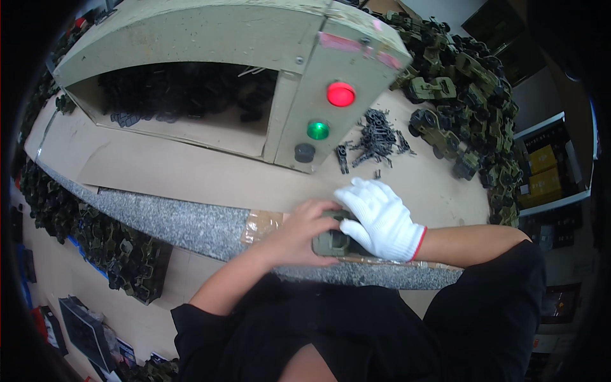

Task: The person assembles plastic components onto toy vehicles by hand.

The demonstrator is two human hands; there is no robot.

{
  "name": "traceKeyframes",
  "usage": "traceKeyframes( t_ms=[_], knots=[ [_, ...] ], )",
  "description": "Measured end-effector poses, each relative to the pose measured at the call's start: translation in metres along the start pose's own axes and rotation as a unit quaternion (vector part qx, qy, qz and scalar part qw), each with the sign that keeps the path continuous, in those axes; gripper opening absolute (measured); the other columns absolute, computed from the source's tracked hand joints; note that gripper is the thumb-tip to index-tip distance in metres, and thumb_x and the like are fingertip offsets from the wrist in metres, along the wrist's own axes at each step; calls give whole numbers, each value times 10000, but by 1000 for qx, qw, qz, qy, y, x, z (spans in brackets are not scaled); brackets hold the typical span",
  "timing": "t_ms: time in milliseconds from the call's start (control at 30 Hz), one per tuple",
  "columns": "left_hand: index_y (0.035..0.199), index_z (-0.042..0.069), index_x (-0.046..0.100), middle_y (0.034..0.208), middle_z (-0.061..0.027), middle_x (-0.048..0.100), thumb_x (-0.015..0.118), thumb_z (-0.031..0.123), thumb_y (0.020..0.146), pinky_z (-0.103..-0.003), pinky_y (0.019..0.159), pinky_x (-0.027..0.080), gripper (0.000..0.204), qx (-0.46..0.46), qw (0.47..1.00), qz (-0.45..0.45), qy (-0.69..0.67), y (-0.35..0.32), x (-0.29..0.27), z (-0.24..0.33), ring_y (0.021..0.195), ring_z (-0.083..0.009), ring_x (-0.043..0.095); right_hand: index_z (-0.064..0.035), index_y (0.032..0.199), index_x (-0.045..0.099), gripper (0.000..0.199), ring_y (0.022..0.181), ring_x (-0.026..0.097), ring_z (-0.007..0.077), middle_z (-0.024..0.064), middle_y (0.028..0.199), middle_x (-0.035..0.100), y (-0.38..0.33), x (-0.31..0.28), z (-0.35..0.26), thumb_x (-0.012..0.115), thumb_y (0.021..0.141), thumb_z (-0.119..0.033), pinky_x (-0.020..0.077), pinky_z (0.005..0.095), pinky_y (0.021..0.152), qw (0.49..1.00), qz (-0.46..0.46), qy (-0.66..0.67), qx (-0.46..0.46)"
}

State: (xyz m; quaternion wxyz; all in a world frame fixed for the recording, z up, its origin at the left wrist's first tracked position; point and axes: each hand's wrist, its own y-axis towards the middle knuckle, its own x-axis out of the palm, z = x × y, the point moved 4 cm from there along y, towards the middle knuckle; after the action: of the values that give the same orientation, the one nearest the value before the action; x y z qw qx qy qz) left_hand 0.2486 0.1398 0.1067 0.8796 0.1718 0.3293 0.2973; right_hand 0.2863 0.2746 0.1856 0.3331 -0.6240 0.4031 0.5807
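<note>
An olive-green toy vehicle body (330, 243) rests at the near edge of the table, partly covered by my hands. My bare left hand (298, 233) grips it from the left, with the fingers curled over its far side and the thumb near its front. On the right, my right hand (382, 219) wears a white knit glove with a red cuff. Its fingers bend over the top and right end of the body. Beyond the gloved hand lies a loose heap of small black plastic parts (377, 139).
A pale metal machine housing (299, 95) stands beyond my hands, with a red button (340, 94), a green button (318, 130) and dark parts inside its opening. Many green toy vehicles (439, 130) pile up at the right. More vehicles (137, 261) sit below the table's left edge.
</note>
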Motion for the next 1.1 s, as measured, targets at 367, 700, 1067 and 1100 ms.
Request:
traceKeyframes(
  t_ms=[367,700,1067,1100],
  knots=[
    [829,76,578,1154,-148,450,760,220,572,-404,834,403,346,13,1000,11,-24,6,0,-3,1012,-335,458,-9,1143,467,481,977,508,334,167,1012,548,17,2,3,590,759,-270,381,438,865,993,-112,5,26],
    [781,110,606,1103,-121,492,791,260,581,-361,879,378,311,-62,956,287,-8,-144,-126,37,1035,-272,468,-5,1294,371,471,1179,424,300,180,1285,439,-35,-47,226,500,864,-148,324,352,987,916,207,-158,306],
    [1108,-1,487,1052,-165,452,577,436,805,-382,813,455,540,-506,17,861,47,-560,-104,-106,989,-256,515,-60,1118,530,397,923,571,312,151,1037,586,-45,-8,267,549,791,-285,465,429,744,783,-81,-373,491],
    [1176,25,470,1129,-251,423,557,546,768,-414,832,447,667,-542,3,840,26,-570,-107,-121,1039,-298,497,-54,1047,569,338,864,587,330,158,974,605,-42,-8,261,544,793,-276,471,438,708,789,-90,-383,472]
  ],
)
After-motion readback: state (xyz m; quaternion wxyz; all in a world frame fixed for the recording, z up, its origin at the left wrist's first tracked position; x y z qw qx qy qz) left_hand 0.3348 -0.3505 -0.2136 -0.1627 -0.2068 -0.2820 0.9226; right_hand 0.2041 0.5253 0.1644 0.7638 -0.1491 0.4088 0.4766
